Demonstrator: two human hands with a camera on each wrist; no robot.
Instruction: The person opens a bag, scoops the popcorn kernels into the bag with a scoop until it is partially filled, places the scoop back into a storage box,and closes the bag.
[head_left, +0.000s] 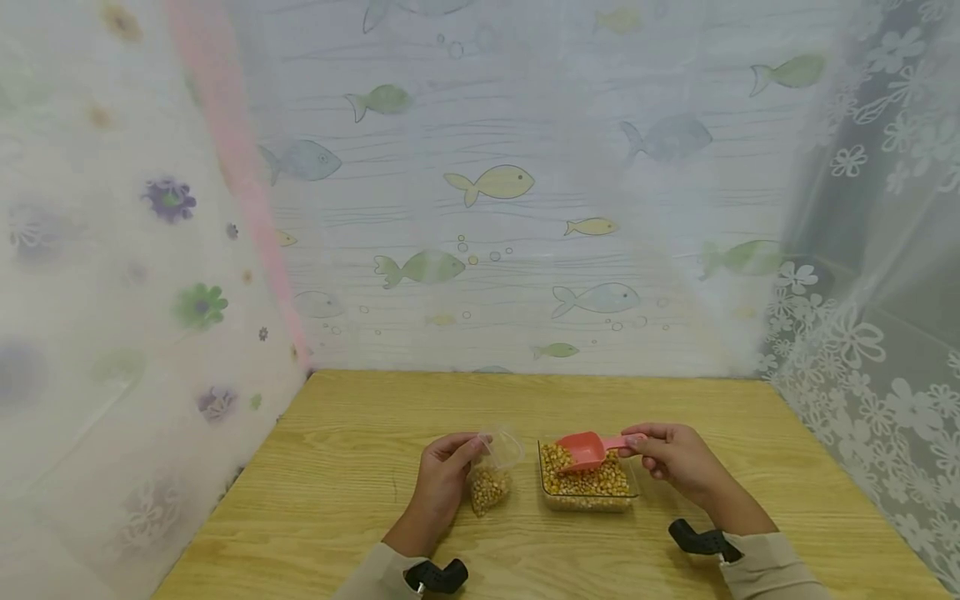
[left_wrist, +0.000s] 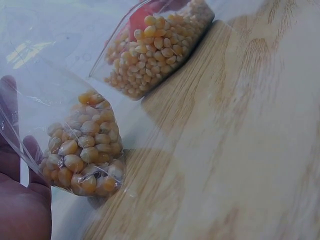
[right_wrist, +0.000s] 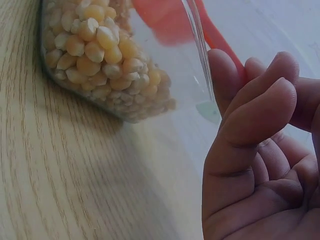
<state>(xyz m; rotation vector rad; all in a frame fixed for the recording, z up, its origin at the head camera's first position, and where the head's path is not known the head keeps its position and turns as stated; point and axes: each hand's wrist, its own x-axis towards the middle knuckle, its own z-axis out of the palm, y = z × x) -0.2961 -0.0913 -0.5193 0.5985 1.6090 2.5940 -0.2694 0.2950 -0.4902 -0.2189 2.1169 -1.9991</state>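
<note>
While the left hand (head_left: pixel 444 477) pinches a clear bag (head_left: pixel 506 450) near its top, corn kernels (head_left: pixel 489 490) bunched below, the right hand (head_left: pixel 679 457), fingers curled, grips a pink scoop (head_left: pixel 582 450). Scoop just left of that hand, over a kernel-filled clear container (head_left: pixel 591 502) between both hands.

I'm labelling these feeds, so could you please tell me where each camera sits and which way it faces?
Head: on the head, facing forward and down at table, bag, tub and scoop; left hand, right hand and sleeves show.
Left wrist: on that wrist, facing bag, tub beyond; part of left hand shows.
Right wrist: on that wrist, facing tub and scoop; part of right hand shows.
Shared: both wrist views show tub and scoop.
</note>
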